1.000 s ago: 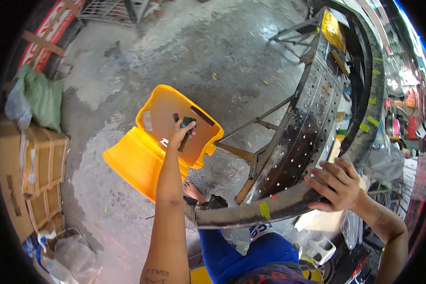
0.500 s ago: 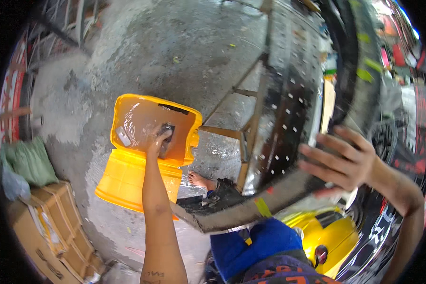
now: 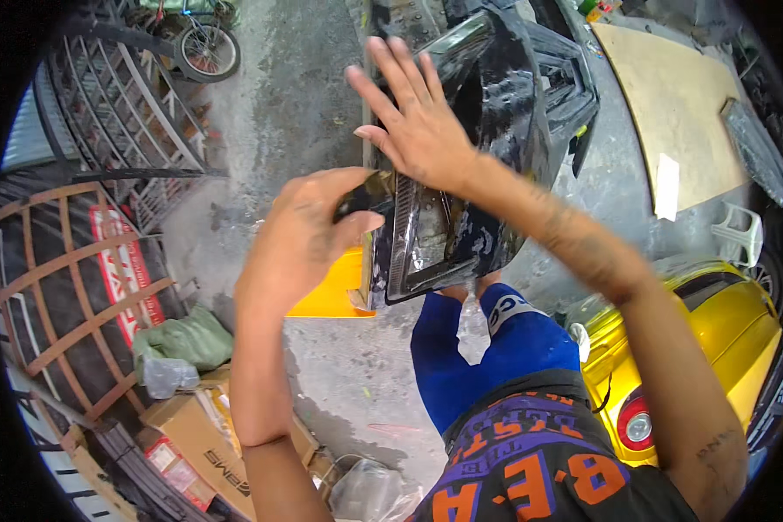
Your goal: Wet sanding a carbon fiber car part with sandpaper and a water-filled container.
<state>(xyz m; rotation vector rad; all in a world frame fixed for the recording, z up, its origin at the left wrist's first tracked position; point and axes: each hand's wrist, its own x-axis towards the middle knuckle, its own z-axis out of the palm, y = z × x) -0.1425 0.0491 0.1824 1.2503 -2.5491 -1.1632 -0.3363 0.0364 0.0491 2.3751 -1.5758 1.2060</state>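
Note:
A large black car bumper [image 3: 506,113], wet and glossy in patches, stands upright before my legs. My left hand [image 3: 300,230] is at its left edge, thumb and fingers curled round a dark piece [image 3: 355,198] that looks like wet sandpaper; most of that piece is hidden by the hand. Flat over the bumper's upper left part, my right hand [image 3: 419,130] has its fingers spread and holds nothing. Whether its palm presses on the surface I cannot tell. Behind the bumper's left edge, a yellow plastic container [image 3: 326,291] shows only in part.
A yellow car-shaped body [image 3: 713,335] stands to my right. Cardboard boxes [image 3: 204,444] and a green sack [image 3: 187,344] lie at left, beside a slatted rack [image 3: 70,287]. A flat board [image 3: 670,113] lies far right, near a white stool [image 3: 739,233]. A bicycle [image 3: 207,48] is at the far left.
My left hand has come out of the water in the yellow container, up to the bumper, with the dark piece. My right hand has moved leftward, and the bumper now stands centrally in view.

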